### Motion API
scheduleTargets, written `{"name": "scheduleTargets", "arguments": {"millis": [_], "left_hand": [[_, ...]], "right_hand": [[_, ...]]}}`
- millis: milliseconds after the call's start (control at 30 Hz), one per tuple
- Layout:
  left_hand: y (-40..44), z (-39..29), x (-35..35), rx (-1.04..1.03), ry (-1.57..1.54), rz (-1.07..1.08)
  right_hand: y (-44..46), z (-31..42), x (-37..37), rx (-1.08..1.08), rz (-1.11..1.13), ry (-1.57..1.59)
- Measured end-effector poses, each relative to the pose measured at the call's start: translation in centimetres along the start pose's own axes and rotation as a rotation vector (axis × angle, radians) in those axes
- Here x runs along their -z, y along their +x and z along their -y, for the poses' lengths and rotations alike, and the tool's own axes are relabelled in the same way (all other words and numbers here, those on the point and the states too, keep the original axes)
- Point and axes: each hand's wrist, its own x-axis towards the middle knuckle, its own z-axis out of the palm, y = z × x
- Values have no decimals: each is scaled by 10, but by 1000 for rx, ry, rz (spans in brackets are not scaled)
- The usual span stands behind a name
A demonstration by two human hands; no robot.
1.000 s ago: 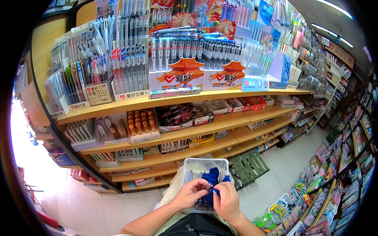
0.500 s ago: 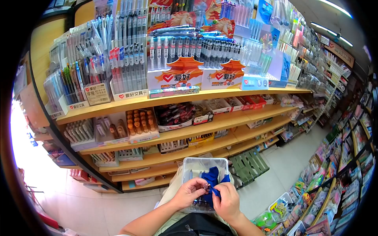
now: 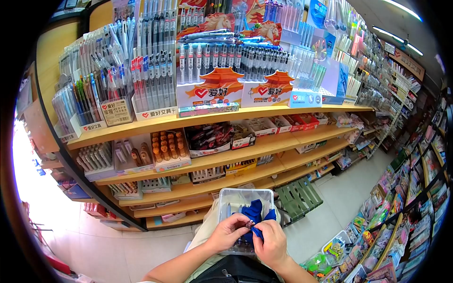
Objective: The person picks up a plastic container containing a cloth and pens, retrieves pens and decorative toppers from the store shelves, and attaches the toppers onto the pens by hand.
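Observation:
A deep blue cloth (image 3: 254, 211) lies bunched over a clear plastic box (image 3: 246, 192) on my lap. My left hand (image 3: 227, 233) is closed in a pinch on a small dark, shiny piece (image 3: 249, 225), too small to name. Close beside it, my right hand (image 3: 272, 244) pinches a fold of the blue cloth between thumb and fingers. The fingertips of both hands nearly meet above the box. Inside the box, pen-like things (image 3: 229, 209) show partly; the cloth and hands hide the rest.
Wooden shelves (image 3: 198, 111) ahead carry many pens in display boxes (image 3: 210, 92). A green slatted crate or stool (image 3: 298, 198) stands on the floor right of the box. A rack of packaged goods (image 3: 377, 240) lines the right side. A black bag (image 3: 236, 270) rests against my body.
My right fingers have shifted slightly on the cloth, and less of it shows below them. Left hand and box stay nearly in place.

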Motion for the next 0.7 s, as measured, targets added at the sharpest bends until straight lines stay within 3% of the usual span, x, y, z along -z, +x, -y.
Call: {"name": "scheduleTargets", "arguments": {"millis": [200, 500, 700], "left_hand": [[-1, -1, 0, -2, 2, -13], [-1, -4, 2, 62, -108, 23], [0, -8, 2, 99, -146, 18]], "right_hand": [[-2, -1, -1, -96, -1, 107], [-1, -7, -2, 9, 33, -32], [-3, -7, 0, -61, 14, -14]]}}
